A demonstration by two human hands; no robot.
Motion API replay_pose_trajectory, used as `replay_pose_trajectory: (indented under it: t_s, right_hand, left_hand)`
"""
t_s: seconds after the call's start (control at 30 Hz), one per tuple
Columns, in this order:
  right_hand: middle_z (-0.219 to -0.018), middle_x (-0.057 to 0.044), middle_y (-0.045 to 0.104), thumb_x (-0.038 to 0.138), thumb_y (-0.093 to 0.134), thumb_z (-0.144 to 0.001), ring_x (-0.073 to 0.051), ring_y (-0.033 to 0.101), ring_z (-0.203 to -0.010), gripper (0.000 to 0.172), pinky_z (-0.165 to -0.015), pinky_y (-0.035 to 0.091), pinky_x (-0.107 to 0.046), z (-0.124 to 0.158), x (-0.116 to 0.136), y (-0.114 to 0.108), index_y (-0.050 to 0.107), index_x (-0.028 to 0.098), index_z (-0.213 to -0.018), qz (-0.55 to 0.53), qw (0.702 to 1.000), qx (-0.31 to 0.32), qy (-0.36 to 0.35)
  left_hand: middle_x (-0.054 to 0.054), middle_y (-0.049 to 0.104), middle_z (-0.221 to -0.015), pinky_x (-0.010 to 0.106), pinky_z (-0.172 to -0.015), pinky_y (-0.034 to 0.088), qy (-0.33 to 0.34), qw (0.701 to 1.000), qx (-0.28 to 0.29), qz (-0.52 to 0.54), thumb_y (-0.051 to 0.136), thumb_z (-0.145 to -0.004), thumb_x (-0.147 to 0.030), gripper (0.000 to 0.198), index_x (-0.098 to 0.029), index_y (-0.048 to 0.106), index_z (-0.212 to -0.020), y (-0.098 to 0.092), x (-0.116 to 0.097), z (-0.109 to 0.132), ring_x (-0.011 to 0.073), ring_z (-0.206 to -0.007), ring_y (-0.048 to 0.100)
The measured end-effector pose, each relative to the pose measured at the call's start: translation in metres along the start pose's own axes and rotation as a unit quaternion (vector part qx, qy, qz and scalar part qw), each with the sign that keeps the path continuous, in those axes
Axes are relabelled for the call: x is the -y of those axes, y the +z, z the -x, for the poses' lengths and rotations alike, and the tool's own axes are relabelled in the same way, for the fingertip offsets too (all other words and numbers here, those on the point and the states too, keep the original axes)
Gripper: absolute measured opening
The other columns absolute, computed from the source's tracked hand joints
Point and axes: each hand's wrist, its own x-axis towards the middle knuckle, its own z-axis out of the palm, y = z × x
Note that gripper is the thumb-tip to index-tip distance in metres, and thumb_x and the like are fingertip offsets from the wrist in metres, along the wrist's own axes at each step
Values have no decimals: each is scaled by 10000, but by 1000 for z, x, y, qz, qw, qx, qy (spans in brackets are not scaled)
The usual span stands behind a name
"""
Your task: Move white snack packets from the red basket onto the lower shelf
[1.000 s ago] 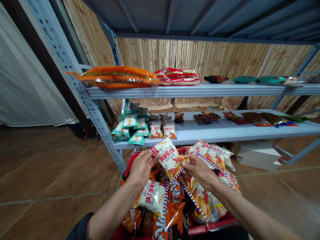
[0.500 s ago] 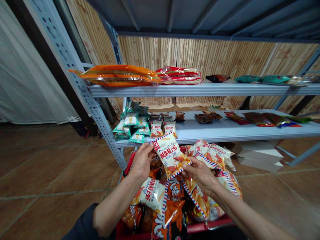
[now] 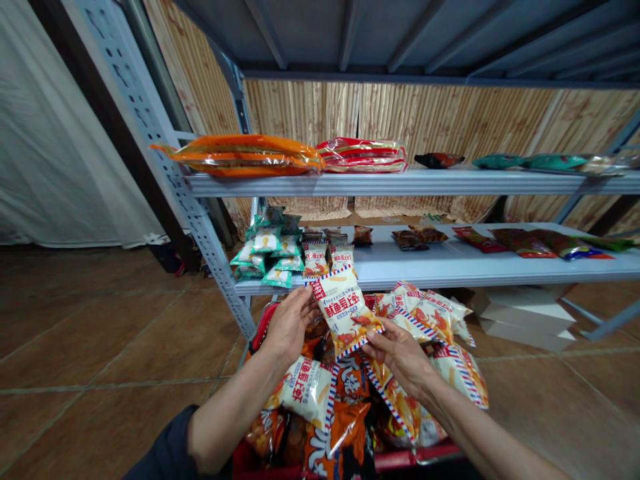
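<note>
The left hand [image 3: 289, 327] and right hand [image 3: 397, 363] both grip a white-and-red snack packet [image 3: 344, 313], held just above a heaped red container [image 3: 425, 455], apparently a shopping basket, below a metal shelf [image 3: 450, 277].

The white snack packet with red-and-blue striped edges [image 3: 344, 313] has swung less tilted, its top corner now overlapping the front lip of the lower grey metal shelf [image 3: 450, 275].

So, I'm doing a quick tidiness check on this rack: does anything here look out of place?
The red basket is heaped so high that snack packets hang out past its right rim. On the lower shelf, the teal-and-white packets sit in a slumped pile, unlike the packets laid flat further along.
</note>
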Motion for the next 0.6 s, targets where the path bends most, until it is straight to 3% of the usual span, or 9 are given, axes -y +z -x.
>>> replay_pose_trajectory:
  t_s: [0.27, 0.6]
  right_hand:
    - [-894, -16, 638, 235, 755, -589, -91, 563, -720, 321, -712, 507, -257, 2, 0, -7, 641, 193, -886, -17, 1000, -22, 10]
    - [-857, 1, 629, 229, 740, -613, -83, 555, -714, 286, -738, 500, -265, -2, -1, -10, 639, 196, -879, -26, 1000, -14, 3]
  left_hand:
    - [28, 666, -854, 217, -656, 455, 26, 999, 25, -28, 659, -683, -318, 196, -167, 640, -808, 7, 1, -2, 110, -745, 598]
    - [23, 677, -816, 200, -605, 445, 23, 999, 11, -21, 695, -628, -316, 224, -164, 652, -787, 15, -2, -5, 98, -694, 599]
